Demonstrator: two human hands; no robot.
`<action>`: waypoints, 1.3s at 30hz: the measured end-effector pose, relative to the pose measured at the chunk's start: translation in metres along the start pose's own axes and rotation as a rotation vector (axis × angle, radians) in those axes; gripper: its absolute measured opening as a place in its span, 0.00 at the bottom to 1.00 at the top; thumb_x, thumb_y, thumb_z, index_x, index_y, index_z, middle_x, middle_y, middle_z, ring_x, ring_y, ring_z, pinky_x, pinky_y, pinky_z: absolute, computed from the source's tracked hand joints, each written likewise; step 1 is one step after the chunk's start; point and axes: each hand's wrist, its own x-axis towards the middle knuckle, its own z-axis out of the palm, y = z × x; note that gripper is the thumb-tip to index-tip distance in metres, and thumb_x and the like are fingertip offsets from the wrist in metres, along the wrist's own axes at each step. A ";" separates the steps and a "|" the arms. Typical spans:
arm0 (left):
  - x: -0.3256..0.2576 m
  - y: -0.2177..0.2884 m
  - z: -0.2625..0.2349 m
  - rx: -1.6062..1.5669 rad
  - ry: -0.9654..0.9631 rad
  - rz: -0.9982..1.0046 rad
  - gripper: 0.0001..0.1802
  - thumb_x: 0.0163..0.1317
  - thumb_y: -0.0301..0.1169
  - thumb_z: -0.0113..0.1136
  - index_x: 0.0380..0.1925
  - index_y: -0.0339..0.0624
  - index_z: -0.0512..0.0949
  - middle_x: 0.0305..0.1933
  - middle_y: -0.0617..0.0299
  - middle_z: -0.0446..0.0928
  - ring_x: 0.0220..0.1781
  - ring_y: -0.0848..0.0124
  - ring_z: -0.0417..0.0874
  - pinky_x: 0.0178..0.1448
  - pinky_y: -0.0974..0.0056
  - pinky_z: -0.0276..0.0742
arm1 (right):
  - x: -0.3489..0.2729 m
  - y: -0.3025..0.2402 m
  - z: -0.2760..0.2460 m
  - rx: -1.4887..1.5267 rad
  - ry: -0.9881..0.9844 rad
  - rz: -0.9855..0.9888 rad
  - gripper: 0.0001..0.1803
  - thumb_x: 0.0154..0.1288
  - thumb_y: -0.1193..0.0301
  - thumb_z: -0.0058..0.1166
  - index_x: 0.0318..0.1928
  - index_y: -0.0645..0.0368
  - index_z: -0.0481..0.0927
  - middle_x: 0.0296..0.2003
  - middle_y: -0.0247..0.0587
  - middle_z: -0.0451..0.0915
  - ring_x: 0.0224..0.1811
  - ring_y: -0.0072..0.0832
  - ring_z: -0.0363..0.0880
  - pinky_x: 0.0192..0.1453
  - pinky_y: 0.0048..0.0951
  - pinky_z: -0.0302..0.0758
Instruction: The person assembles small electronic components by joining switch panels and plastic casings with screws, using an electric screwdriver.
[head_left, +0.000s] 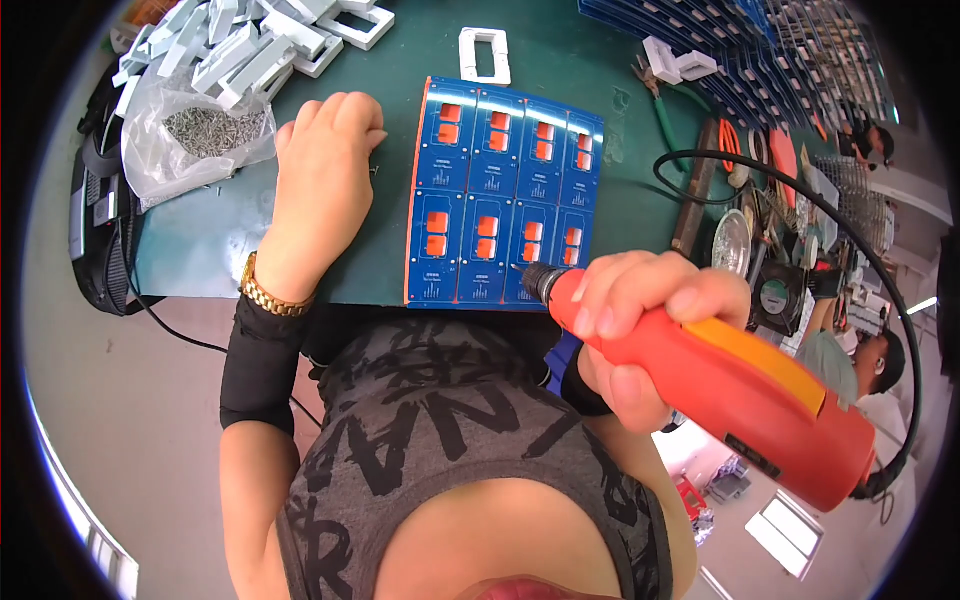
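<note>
My right hand (650,310) grips a red electric screwdriver (770,425) with a yellow lever and a black chuck. Its bit points left, over the lower right part of a blue panel (487,190); whether it touches cannot be told. The panel lies flat on the green table, with rows of rectangular openings showing orange and small white dots. My left hand (325,180) is closed left of the panel, fingers curled under; what they hold, if anything, is hidden. Beside it, a clear plastic bag (150,150) lies open around a heap of small screws (212,132).
White plastic frames (260,60) are piled at the far left; a single white frame (468,60) lies behind the panel. Stacked blue panels (690,30) fill the far right, near green-handled pliers (667,125). A black cable (850,220) loops over the right side. Other people (880,360) are at the right.
</note>
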 end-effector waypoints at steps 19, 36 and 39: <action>0.064 0.049 0.041 -0.485 -0.174 0.303 0.04 0.56 0.27 0.63 0.31 0.40 0.81 0.32 0.58 0.81 0.37 0.57 0.82 0.57 0.57 0.72 | 0.004 0.006 -0.024 0.043 -0.148 -0.049 0.28 0.54 0.72 0.65 0.51 0.52 0.64 0.29 0.38 0.77 0.24 0.31 0.79 0.33 0.34 0.75; 0.056 0.049 0.039 -0.385 -0.214 0.472 0.05 0.51 0.23 0.59 0.30 0.38 0.77 0.39 0.56 0.74 0.45 0.54 0.75 0.54 0.54 0.68 | 0.026 0.008 -0.037 0.288 0.090 -0.163 0.26 0.54 0.73 0.65 0.51 0.58 0.67 0.29 0.42 0.78 0.31 0.33 0.80 0.39 0.35 0.77; 0.054 0.053 0.039 -0.352 -0.172 0.511 0.05 0.50 0.22 0.60 0.29 0.37 0.76 0.40 0.54 0.75 0.48 0.53 0.75 0.57 0.54 0.68 | 0.048 0.021 -0.049 0.240 0.131 -0.285 0.26 0.56 0.72 0.63 0.51 0.59 0.65 0.30 0.41 0.77 0.33 0.30 0.79 0.39 0.32 0.77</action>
